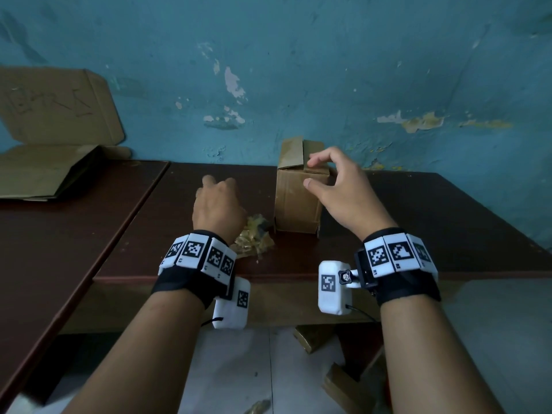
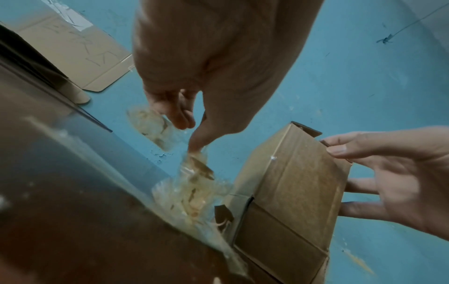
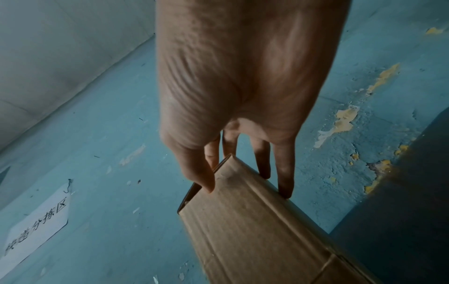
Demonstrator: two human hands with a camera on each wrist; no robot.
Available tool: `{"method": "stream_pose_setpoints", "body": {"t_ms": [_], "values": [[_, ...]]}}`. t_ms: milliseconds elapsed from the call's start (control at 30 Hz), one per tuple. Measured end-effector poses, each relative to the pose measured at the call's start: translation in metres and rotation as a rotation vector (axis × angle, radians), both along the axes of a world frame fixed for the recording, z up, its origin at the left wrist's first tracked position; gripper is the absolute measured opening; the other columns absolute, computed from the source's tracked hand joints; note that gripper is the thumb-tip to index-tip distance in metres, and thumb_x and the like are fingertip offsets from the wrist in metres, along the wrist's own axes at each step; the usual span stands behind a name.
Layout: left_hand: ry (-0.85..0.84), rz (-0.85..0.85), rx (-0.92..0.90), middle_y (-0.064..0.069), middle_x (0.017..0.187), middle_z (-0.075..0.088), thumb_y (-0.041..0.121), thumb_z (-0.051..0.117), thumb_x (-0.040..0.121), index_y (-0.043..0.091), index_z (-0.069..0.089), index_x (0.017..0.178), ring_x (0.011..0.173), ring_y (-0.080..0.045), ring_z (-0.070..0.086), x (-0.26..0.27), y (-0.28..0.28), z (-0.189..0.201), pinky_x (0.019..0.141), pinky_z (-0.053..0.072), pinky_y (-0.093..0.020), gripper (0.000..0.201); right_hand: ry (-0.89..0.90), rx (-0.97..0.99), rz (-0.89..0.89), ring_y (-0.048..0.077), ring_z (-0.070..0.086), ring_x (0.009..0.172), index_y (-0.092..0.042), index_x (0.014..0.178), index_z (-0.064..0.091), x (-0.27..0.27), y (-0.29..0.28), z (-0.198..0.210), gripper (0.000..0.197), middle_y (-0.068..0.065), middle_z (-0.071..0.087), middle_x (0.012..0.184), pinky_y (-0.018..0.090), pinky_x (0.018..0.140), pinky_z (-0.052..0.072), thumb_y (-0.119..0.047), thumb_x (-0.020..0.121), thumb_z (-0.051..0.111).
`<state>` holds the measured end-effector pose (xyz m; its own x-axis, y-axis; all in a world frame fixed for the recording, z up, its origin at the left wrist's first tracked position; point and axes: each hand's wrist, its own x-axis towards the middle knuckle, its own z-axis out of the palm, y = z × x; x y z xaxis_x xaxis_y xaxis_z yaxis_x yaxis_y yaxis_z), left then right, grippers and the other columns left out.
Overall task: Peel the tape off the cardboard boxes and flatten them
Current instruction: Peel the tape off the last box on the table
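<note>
1. Peeling blue wall (image 1: 328,70) backs a dark bench (image 1: 418,228); flattened cardboard (image 1: 44,171) lies far left.
2. Still unflattened, the box (image 1: 294,204) stands by the wall, flap up, with the peeled tape wad (image 1: 254,237) beside it.
3. The right hand (image 1: 340,189) grips the box top; the left hand (image 1: 218,207) curls over the tape wad, grip unclear.

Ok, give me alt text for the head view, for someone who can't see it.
The right hand grips the top of a small upright box on a dark table, while the left hand hangs over a wad of peeled tape beside it. Flattened cardboard sits at far left by a blue wall.
</note>
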<state>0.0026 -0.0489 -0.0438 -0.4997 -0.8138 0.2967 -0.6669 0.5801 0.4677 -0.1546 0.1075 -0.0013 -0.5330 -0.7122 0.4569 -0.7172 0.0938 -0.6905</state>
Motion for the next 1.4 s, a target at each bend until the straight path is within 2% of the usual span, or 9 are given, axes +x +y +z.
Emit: {"method": "stream_pose_setpoints", "body": {"t_ms": [200,567,667,767,900,1000,1100,1233,1400], "values": [[0.060,-0.055,0.016,-0.017,0.119,0.058,0.001,0.061,0.095,0.004,0.075,0.107,0.095,-0.032,0.057,0.003,0.003,0.003,0.083,0.045,-0.038,0.019,0.004,0.009,-0.004,0.005,0.054,0.127,-0.022,0.117,0.063,0.001,-0.001,0.000,0.021,-0.008,0.064,0.133,0.012,0.096,0.038,-0.016,0.099,0.073],[0.328,0.052,0.012,-0.018,0.130,0.058,-0.003,0.055,0.092,0.005,0.071,0.122,0.118,-0.037,0.055,0.003,0.006,0.017,0.094,0.040,-0.037,0.035,0.007,0.001,-0.008,0.007,0.056,0.124,-0.022,0.115,0.063,0.001,0.000,0.001,0.020,-0.006,0.064,0.131,0.014,0.096,0.041,-0.016,0.099,0.073],[0.534,-0.114,0.122,-0.010,0.126,0.066,0.021,0.051,0.107,0.011,0.067,0.130,0.106,-0.021,0.063,-0.001,0.015,0.028,0.090,0.047,-0.032,0.030,-0.003,-0.015,-0.016,0.008,0.054,0.125,-0.022,0.117,0.061,0.005,-0.001,0.003,0.021,-0.007,0.062,0.129,0.027,0.101,0.042,-0.022,0.100,0.073],[0.631,-0.302,0.376,0.000,0.117,0.073,0.061,0.050,0.104,0.026,0.065,0.133,0.101,-0.015,0.071,-0.009,0.031,0.036,0.090,0.062,-0.043,0.048,-0.031,-0.060,-0.015,0.005,0.055,0.117,-0.021,0.121,0.059,0.010,-0.004,0.004,0.031,-0.003,0.059,0.128,0.021,0.098,0.043,-0.030,0.098,0.077],[0.619,-0.363,0.325,0.002,0.128,0.067,0.071,0.058,0.096,0.026,0.060,0.134,0.115,-0.011,0.066,-0.017,0.040,0.035,0.095,0.059,-0.037,0.059,-0.068,-0.126,-0.017,-0.003,0.054,0.115,-0.021,0.124,0.057,0.011,-0.002,0.005,0.044,-0.001,0.057,0.126,0.010,0.091,0.040,-0.040,0.094,0.082],[0.737,-0.370,0.295,0.005,0.131,0.058,0.067,0.070,0.091,0.027,0.052,0.129,0.118,-0.009,0.060,-0.018,0.039,0.033,0.096,0.057,-0.038,0.058,-0.122,-0.227,-0.006,0.007,0.056,0.116,-0.021,0.124,0.058,0.013,0.002,0.008,0.049,0.004,0.057,0.125,0.013,0.093,0.043,-0.045,0.090,0.084],[0.848,-0.373,0.270,0.003,0.126,0.053,0.051,0.082,0.088,0.022,0.044,0.126,0.117,-0.007,0.058,-0.018,0.037,0.032,0.094,0.055,-0.034,0.061,-0.208,-0.350,-0.011,-0.004,0.056,0.104,-0.023,0.125,0.059,0.014,0.000,0.013,0.050,0.009,0.055,0.124,0.013,0.094,0.044,-0.045,0.084,0.078],[0.845,-0.414,0.223,-0.003,0.124,0.049,0.049,0.086,0.079,0.025,0.041,0.127,0.119,-0.015,0.058,-0.019,0.035,0.025,0.089,0.061,-0.053,0.069,-0.209,-0.296,-0.066,-0.007,0.058,0.101,-0.021,0.144,0.056,0.013,-0.005,0.012,0.060,0.004,0.047,0.127,0.005,0.088,0.045,-0.040,0.094,0.082],[0.775,-0.423,0.168,-0.005,0.128,0.050,0.040,0.086,0.086,0.022,0.046,0.131,0.117,-0.009,0.057,-0.021,0.035,0.017,0.093,0.057,-0.025,0.064,-0.080,-0.197,-0.133,0.012,0.057,0.118,-0.018,0.142,0.058,0.015,-0.008,0.005,0.069,0.004,0.045,0.132,0.003,0.085,0.045,-0.042,0.086,0.090]]}}
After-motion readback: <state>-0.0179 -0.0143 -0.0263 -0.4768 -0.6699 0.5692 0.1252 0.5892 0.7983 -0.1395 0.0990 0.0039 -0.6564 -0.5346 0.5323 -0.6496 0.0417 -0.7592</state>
